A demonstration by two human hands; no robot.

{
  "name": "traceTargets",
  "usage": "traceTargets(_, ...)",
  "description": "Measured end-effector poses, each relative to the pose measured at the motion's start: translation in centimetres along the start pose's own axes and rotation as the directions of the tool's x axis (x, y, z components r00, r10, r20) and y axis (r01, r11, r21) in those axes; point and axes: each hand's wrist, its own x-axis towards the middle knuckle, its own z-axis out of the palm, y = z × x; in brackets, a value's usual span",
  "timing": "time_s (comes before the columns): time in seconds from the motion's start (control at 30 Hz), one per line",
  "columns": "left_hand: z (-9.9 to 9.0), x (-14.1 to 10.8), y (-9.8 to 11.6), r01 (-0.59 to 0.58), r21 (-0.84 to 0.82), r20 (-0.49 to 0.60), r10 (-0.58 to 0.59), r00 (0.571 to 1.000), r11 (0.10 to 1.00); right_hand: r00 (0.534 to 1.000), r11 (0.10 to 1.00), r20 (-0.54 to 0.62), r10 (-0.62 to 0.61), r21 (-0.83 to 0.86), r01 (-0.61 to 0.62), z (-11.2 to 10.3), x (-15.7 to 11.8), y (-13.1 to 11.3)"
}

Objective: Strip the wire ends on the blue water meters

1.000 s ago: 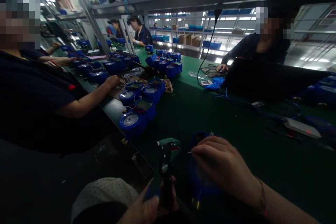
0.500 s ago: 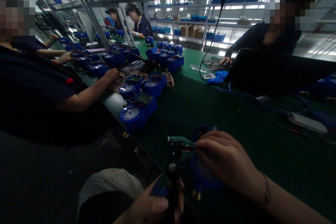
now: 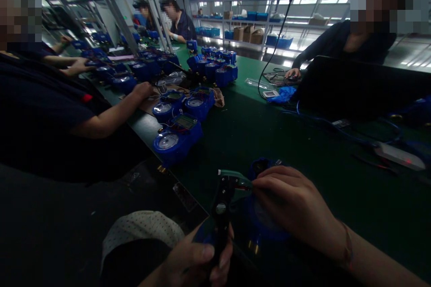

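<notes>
My left hand (image 3: 195, 262) grips the dark handles of a plier-like crimping tool (image 3: 224, 202) with a green head, held upright at the bottom centre. My right hand (image 3: 292, 208) rests over a blue water meter (image 3: 261, 219) on the green belt, its fingertips pinched at the tool's green jaw. What the fingers pinch is too small to make out. The meter's dial is mostly hidden under my right hand.
Several blue meters (image 3: 177, 136) stand in a row on the green conveyor (image 3: 269, 134) to the upper left. A person's forearm (image 3: 111, 116) reaches to them from the left. Another person sits behind a black laptop (image 3: 353, 92) at right, with cables and a grey scanner (image 3: 399, 156).
The tool's green head has moved right until it meets my right fingertips at the meter. The view has shifted slightly downward; my left hand shows more.
</notes>
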Motion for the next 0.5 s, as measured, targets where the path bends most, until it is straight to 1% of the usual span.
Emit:
traceTargets(0.2, 0.49, 0.09, 0.33, -0.001, -0.026, 0.023, 0.001, 1.000, 1.000, 1.000, 1.000, 0.013, 0.017, 0.001, -0.017, 0.05, -0.02, -0.01)
traceTargets(0.4, 0.88, 0.00, 0.28, -0.047, -0.065, -0.034, 0.045, 0.998, 0.997, 1.000, 1.000, 0.013, 0.007, 0.004, -0.007, -0.07, -0.16, -0.09)
traceTargets(0.5, 1.11, 0.24, 0.21, -0.089, -0.055, 0.010, 0.090, 0.996, 0.994, 1.000, 1.000, 0.021, -0.001, -0.008, 0.001, 0.11, -0.19, 0.05)
